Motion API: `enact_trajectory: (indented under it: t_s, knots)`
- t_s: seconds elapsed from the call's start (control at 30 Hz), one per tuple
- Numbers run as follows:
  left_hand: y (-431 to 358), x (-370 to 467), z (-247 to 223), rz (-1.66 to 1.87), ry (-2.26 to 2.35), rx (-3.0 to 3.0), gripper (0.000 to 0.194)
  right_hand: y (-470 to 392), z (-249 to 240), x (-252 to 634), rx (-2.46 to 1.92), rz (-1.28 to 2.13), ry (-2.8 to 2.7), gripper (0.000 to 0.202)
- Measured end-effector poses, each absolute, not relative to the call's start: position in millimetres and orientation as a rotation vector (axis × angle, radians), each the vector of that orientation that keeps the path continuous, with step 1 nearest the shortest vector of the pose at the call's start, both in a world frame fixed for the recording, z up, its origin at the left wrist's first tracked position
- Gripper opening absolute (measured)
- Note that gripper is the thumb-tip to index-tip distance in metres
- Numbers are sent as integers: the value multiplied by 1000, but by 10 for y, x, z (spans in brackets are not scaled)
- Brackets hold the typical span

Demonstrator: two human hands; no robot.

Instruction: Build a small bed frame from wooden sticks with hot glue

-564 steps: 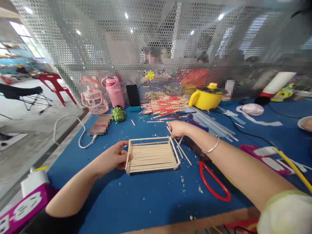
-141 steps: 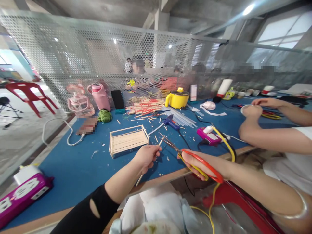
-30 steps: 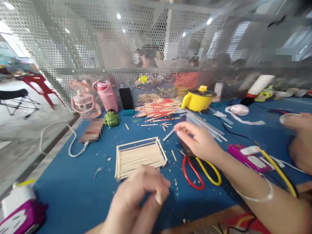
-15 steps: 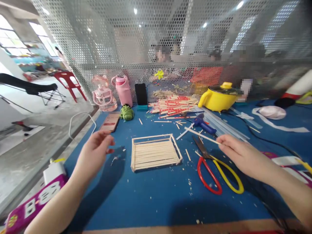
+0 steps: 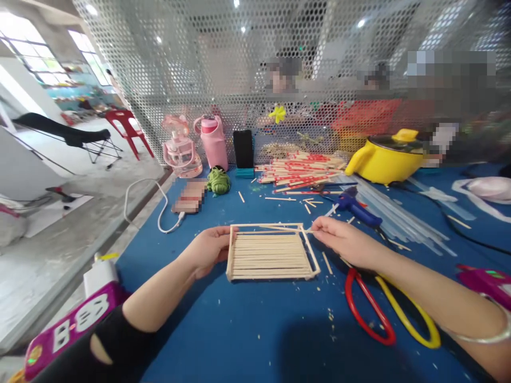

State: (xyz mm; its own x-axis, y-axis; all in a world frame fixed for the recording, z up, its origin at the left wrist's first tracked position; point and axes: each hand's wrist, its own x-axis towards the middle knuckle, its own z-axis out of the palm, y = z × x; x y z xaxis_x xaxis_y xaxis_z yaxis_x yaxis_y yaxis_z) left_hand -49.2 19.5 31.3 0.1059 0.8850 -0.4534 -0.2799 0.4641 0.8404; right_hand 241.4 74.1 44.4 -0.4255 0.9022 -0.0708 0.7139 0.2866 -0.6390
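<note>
A small rectangular frame of pale wooden sticks (image 5: 271, 255), with a slatted base and raised rim, lies on the blue table. My left hand (image 5: 209, 249) grips its left end, the fingertips partly hidden behind the frame. At its back right corner, my right hand (image 5: 333, 236) pinches a thin stick that reaches along the frame's back side. Scissors with one red and one yellow handle (image 5: 369, 311) lie partly under my right forearm. Behind that hand rests a blue glue gun (image 5: 359, 207).
Red-marked sticks (image 5: 299, 170) are piled at the back, beside a yellow pot (image 5: 389, 159). Clear glue sticks (image 5: 399, 213) lie at the right. A phone (image 5: 190, 196), green yarn (image 5: 218, 181) and a pink bottle (image 5: 214, 143) stand or lie back left. People are behind the mesh.
My left hand has moved right and taken hold of the frame's left end. My right hand has carried the stick left to the frame's back side. The view has shifted.
</note>
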Motion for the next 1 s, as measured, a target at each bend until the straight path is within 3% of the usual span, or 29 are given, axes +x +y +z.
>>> enact_trajectory:
  t_s: [0.47, 1.0]
  knots:
    - [159, -535, 243, 913, 1030, 527, 19, 669, 185, 2293, -1355, 1045, -2209, 24]
    - [158, -525, 238, 930, 1056, 467, 18, 679, 196, 2330, -1517, 774, -2154, 22]
